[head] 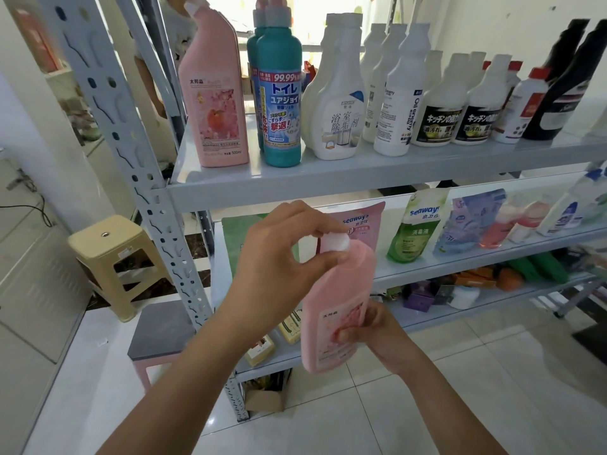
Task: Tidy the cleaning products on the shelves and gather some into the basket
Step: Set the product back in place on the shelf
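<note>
A pink bottle [338, 290] with a white cap is held in the air in front of the shelves, below the top shelf. My left hand [279, 261] pinches its white cap from the left. My right hand [377, 330] grips the lower body of the bottle from the right. A matching pink bottle [213, 93] stands at the left end of the top shelf [328, 178], beside two teal bottles [279, 103]. No basket is in view.
White spray-refill bottles [341, 103], black-labelled bottles [440, 123] and dark bottles [568, 87] fill the top shelf. Refill pouches [414, 224] lean on the middle shelf, small boxes [289, 326] lie lower. A beige stool [111, 257] and a grey stool [161, 330] stand left of the shelf post [131, 159].
</note>
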The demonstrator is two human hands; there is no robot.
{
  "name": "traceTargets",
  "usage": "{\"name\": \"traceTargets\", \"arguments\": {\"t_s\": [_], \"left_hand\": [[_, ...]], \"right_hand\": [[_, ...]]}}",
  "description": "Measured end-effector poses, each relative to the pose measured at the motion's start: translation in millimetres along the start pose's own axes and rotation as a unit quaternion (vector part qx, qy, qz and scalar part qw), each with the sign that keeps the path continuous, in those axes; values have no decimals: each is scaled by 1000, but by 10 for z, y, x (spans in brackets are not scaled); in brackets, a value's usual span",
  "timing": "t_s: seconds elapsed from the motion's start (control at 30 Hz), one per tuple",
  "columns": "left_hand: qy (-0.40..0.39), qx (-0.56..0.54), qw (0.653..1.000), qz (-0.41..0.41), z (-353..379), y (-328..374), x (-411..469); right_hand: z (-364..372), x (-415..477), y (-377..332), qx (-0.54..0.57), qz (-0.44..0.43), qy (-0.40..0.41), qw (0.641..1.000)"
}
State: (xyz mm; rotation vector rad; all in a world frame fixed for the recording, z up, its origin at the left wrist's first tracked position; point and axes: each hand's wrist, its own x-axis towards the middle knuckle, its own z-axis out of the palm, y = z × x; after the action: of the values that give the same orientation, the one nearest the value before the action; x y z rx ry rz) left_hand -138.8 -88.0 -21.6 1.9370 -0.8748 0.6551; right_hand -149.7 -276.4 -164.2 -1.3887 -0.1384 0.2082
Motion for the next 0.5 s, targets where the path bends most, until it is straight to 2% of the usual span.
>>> {"name": "traceTargets", "arguments": {"t_s": [0.37, 0.5], "left_hand": [[5, -123, 990, -68, 155, -116, -92], [28, -197, 974, -108, 198, -159, -88]], "right_hand": [[21, 34, -35, -6, -11, 13, 1000], [34, 32, -63, -19, -4, 24, 1000]]}}
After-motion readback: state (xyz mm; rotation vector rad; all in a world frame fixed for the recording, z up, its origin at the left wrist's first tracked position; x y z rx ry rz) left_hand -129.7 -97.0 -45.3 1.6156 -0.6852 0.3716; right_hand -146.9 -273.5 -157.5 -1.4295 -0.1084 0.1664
